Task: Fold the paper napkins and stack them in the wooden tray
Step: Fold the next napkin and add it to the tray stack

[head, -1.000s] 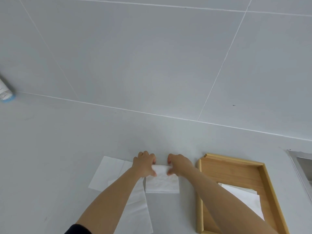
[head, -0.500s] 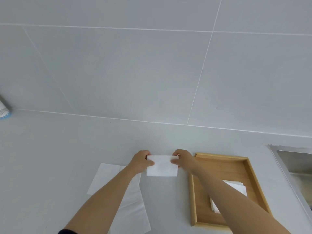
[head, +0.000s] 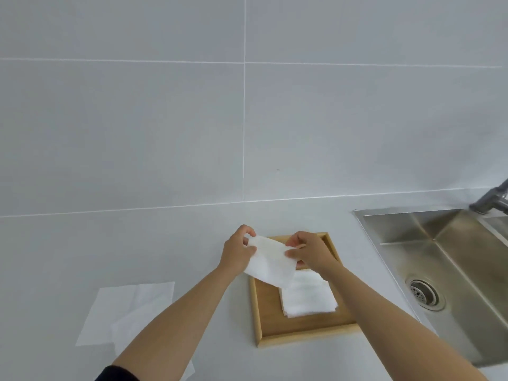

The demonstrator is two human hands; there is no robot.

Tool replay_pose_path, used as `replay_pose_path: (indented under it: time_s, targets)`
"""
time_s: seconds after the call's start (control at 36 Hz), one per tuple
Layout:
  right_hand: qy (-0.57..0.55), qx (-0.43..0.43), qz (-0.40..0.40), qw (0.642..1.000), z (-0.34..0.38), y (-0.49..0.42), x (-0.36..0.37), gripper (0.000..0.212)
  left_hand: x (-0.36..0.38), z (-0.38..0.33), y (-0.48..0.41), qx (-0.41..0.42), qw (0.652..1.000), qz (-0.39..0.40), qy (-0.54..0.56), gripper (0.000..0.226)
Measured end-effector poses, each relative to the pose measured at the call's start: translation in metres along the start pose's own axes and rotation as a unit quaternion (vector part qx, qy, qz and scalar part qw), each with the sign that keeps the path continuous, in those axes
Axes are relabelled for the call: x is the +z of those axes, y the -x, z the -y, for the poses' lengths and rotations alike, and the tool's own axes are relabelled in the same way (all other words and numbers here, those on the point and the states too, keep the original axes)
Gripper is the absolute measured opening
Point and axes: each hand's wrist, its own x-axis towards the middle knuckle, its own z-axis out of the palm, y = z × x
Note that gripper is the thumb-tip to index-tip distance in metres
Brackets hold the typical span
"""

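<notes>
A folded white napkin [head: 270, 261] hangs in the air above the far left part of the wooden tray [head: 268, 317]. My left hand [head: 237, 250] pinches its left end and my right hand [head: 309, 253] pinches its right end. In the tray's right half lies a small stack of folded napkins [head: 308, 298], partly covered by the held napkin. Unfolded napkins [head: 126, 309] lie flat and overlapping on the counter to the left of the tray, partly hidden by my left forearm.
A steel sink [head: 445, 265] with a drain [head: 423, 294] is set into the counter right of the tray; a tap [head: 492, 200] stands at its far right corner. A tiled wall [head: 247, 119] rises behind the pale counter [head: 165, 243].
Both hands have lifted the folded napkin off the counter and carried it right, over the tray. The view has swung right, bringing the sink in.
</notes>
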Motion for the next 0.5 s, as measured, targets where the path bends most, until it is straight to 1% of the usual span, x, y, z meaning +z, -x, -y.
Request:
replay_pose_path:
  time_s: [0.11, 0.25, 0.33, 0.44, 0.5]
  targets:
    - [0.043, 0.016, -0.049, 0.998, -0.025, 0.005, -0.019, 0.024, 0.029, -0.004, 0.004, 0.023, 0.999, 0.022, -0.028, 0.02]
    - [0.084, 0.033, -0.084, 0.992, -0.053, 0.008, -0.034, 0.023, 0.054, 0.001, 0.008, 0.022, 0.997, 0.056, -0.043, 0.018]
    - [0.11, 0.048, -0.089, 0.989, -0.067, 0.008, -0.041, 0.023, 0.068, 0.006, 0.009, 0.002, 0.996, 0.074, -0.044, 0.023]
    - [0.147, 0.065, -0.085, 0.983, -0.08, 0.003, -0.044, 0.035, 0.081, 0.012, 0.01, -0.015, 0.993, 0.094, -0.063, 0.026]
    - [0.171, 0.065, -0.083, 0.98, -0.085, -0.001, -0.043, 0.029, 0.085, 0.014, 0.01, -0.026, 0.991, 0.103, -0.078, 0.029]
